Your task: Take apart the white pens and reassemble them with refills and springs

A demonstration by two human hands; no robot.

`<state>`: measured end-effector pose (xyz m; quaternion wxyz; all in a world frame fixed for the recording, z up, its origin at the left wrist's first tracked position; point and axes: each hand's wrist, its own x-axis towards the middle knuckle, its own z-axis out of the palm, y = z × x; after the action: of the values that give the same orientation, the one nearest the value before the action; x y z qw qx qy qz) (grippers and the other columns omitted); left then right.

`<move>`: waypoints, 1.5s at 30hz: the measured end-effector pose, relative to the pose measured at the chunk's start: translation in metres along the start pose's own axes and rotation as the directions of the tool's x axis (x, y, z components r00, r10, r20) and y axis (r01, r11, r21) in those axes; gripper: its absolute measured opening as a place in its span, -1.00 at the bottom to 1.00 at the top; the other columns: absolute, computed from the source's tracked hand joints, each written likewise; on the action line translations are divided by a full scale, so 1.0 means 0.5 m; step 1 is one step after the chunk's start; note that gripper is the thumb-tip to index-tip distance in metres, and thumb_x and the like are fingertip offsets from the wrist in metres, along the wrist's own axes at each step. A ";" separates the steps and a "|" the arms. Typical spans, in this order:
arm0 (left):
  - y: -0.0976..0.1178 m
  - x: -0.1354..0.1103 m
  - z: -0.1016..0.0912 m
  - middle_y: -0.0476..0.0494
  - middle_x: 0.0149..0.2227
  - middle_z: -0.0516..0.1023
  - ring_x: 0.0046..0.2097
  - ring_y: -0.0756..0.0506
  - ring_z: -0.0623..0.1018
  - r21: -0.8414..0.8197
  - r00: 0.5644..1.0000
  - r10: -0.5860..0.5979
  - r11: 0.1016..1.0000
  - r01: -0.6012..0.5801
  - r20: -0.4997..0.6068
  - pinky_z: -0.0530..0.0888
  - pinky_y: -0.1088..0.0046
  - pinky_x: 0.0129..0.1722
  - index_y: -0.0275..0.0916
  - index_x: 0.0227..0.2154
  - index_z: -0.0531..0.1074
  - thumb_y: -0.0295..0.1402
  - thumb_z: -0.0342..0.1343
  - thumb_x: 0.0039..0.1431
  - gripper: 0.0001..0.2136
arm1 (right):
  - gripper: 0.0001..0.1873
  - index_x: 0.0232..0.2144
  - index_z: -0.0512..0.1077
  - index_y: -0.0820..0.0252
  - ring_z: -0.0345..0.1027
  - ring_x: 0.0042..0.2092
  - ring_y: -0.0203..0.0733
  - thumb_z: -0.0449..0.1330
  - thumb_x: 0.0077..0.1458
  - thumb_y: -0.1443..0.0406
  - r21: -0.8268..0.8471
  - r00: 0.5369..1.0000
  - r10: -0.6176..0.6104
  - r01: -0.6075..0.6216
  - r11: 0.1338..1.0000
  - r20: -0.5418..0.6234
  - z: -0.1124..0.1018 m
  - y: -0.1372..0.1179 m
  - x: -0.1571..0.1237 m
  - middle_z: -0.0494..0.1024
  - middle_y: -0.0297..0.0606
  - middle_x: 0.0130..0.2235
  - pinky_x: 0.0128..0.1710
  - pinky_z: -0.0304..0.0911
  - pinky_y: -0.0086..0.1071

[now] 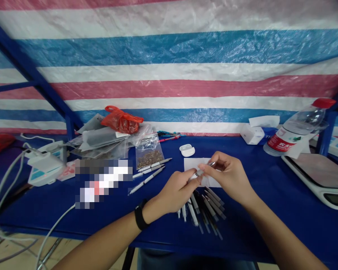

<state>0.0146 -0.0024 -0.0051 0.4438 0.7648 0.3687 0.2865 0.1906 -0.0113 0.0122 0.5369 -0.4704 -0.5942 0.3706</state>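
Both hands meet over a sheet of white paper [191, 163]. My left hand [178, 191] is closed around the white barrel of a pen [198, 173]. The fingers of my right hand [231, 175] pinch the pen's silver end, which points up and to the right. Whether that end is joined to the barrel is hidden by the fingers. Below the hands lies a spread of pen parts: white barrels [193, 213], grey tapered pieces [211, 208] and thin dark refills [215, 228]. Several whole white pens [148, 180] rest left of my left hand.
A small white case [187, 150] stands behind the paper. Back left are a bag of small brown parts [150, 155], a red plastic bag [121, 120] and a power strip with cables [46, 168]. To the right stand a tissue box [252, 134], a bottle [287, 137] and a scale [312, 172].
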 end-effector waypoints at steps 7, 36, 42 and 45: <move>-0.003 0.009 -0.016 0.17 -0.69 0.08 -0.66 0.02 0.16 0.291 0.999 0.029 0.957 -0.017 -0.037 0.00 0.44 -0.52 -0.15 -0.43 0.13 -0.29 -0.11 0.33 -0.81 | -0.52 -0.49 0.35 0.13 0.15 -0.48 -0.28 0.21 0.16 -0.12 -0.123 0.999 0.040 -0.042 0.992 -0.019 -0.002 0.004 0.001 0.25 -0.42 -0.54 -0.47 0.11 -0.39; -0.008 0.011 -0.042 0.07 -0.61 0.27 -0.56 -0.05 0.38 0.603 0.993 0.122 0.792 -0.097 0.000 0.06 0.46 -0.51 -0.18 -0.31 0.31 -0.34 -0.13 0.39 -0.83 | -0.49 -0.51 0.37 0.13 0.17 -0.50 -0.26 0.12 0.21 -0.13 -0.261 0.984 -0.002 0.049 0.964 0.177 -0.004 -0.005 0.004 0.31 -0.38 -0.55 -0.51 0.06 -0.40; -0.007 0.008 -0.039 -0.04 -0.50 0.47 -0.49 -0.09 0.49 0.810 0.975 0.212 0.557 -0.183 0.074 0.04 0.41 -0.52 -0.20 -0.22 0.35 -0.37 -0.17 0.41 -0.81 | -0.30 -0.73 0.07 0.10 -0.13 -0.62 -0.37 0.11 0.13 -0.23 -0.116 0.990 0.053 -0.038 0.992 0.129 0.018 -0.006 -0.001 0.03 -0.47 -0.70 -0.60 -0.17 -0.39; -0.013 0.008 -0.028 -0.08 -0.51 0.45 -0.50 -0.11 0.47 0.903 0.963 0.268 0.407 -0.141 0.029 0.01 0.37 -0.54 -0.22 -0.23 0.38 -0.46 -0.16 0.37 -0.80 | -0.24 -0.82 0.04 0.08 -0.21 -0.70 -0.41 0.15 0.04 -0.28 0.070 0.968 0.219 -0.228 0.971 0.122 0.032 0.005 -0.003 -0.01 -0.47 -0.79 -0.64 -0.24 -0.36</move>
<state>0.0041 0.0093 -0.0043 -0.0915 0.9032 0.3938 0.1439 0.1752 -0.0108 0.0069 0.4764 -0.4897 -0.5509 0.4793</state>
